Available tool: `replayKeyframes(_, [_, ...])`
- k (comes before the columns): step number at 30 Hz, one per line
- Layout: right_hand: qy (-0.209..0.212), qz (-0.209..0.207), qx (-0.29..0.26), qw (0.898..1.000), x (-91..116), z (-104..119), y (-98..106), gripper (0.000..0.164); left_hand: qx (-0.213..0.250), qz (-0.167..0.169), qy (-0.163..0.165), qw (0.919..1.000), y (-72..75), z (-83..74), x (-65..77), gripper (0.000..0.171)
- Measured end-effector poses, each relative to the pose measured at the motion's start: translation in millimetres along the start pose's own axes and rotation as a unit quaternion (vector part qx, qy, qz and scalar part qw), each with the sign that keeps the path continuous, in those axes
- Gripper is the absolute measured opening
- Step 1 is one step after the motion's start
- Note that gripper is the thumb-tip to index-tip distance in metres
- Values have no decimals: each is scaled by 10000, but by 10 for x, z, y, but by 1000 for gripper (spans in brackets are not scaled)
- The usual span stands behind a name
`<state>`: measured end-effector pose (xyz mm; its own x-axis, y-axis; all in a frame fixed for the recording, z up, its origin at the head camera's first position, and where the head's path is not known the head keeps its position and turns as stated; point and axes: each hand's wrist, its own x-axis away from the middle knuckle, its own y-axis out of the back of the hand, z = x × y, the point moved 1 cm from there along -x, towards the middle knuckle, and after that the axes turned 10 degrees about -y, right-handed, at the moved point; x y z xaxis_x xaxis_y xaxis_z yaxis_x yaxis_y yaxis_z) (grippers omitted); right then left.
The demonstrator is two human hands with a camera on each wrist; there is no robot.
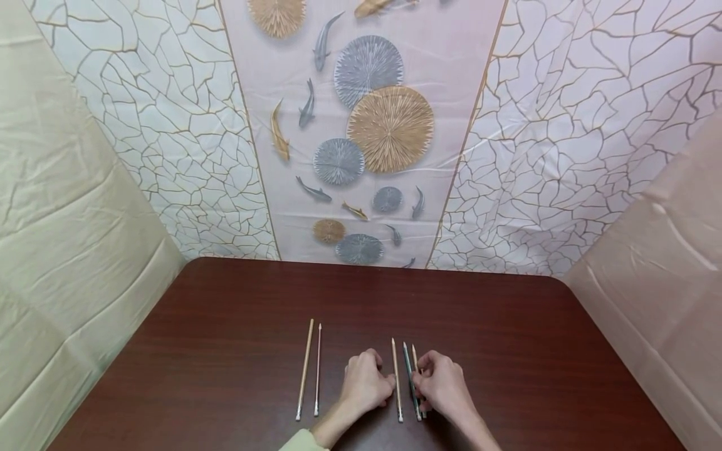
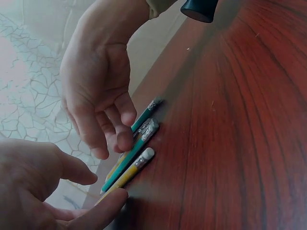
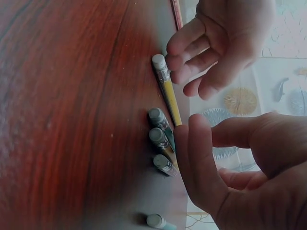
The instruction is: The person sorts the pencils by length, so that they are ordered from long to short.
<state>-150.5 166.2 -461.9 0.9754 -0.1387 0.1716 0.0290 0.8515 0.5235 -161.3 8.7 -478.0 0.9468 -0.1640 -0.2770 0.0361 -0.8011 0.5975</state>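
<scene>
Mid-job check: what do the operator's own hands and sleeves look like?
The left hand and right hand are human and bare; no gloves or rings show. A plain, pale yellow-green sleeve shows at the left forearm. The left wrist view catches the edge of a dull olive-looking cuff by the right wrist.

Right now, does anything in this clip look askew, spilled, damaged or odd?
Nothing really stands out. The pencils lie flat on the table with no spill or break visible, though some are partly hidden. Only the side cloth looks slightly untidy, with creases across it.
</scene>
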Motion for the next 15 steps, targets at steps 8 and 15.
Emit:
replayKeyframes(8, [120, -13, 241, 9996, -12, -5, -1, 15, -383, -75, -3, 9992, -69, -10, -44, 28])
replayKeyframes(15, [115, -68, 311, 9994, -12, -12, 7, 16, -488, -170, -75, 9986, -145, 8, -63, 31])
